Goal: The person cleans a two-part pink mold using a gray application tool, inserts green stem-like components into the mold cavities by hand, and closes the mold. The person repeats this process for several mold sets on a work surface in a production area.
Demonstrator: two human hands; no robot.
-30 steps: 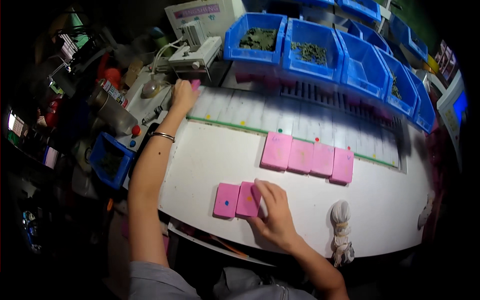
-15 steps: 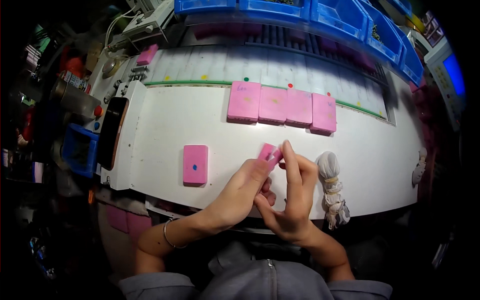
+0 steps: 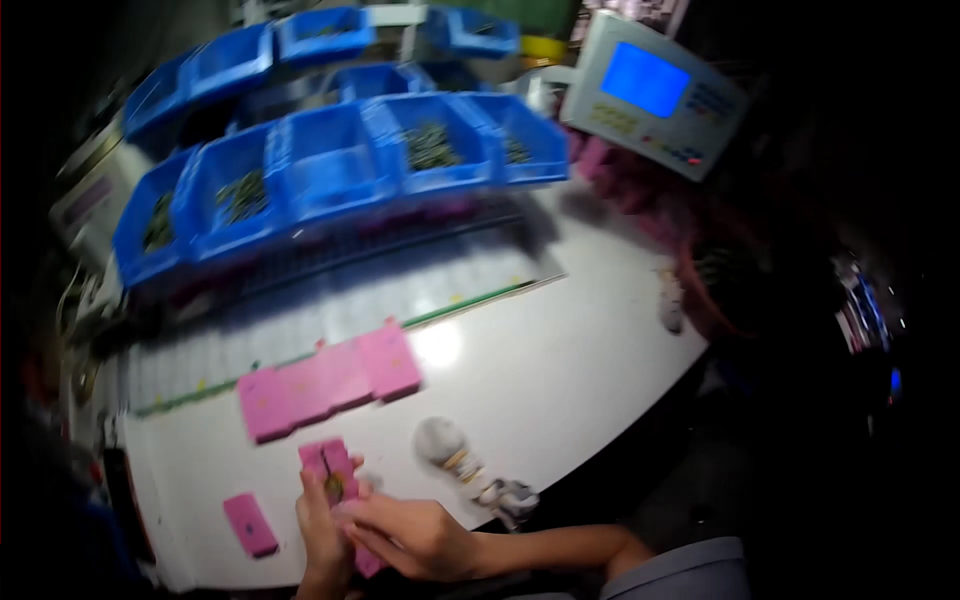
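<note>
My left hand (image 3: 316,525) is closed around a pink block (image 3: 325,456), held above the near left part of the white table. A dark line and a small yellow-green patch show on the block's face; motion blurs the detail. My right hand (image 3: 425,540) lies against the block's lower part with its fingers pinched together, and whatever they hold is hidden. Left of my hands a single pink block (image 3: 250,526) with a blue dot lies on the table. Beyond them several pink blocks (image 3: 328,388) stand side by side in a row.
A white-grey tied bundle (image 3: 468,468) lies right of my hands. Blue bins (image 3: 335,165), some holding small greenish parts, line the back above a white slatted surface (image 3: 300,310). A control panel with a blue screen (image 3: 648,85) stands at the far right. A dark phone (image 3: 125,490) lies far left.
The view has swung to the right and up, bringing the bins and panel into sight. My right hand's raised fingers have come down onto the block, which my left hand still holds.
</note>
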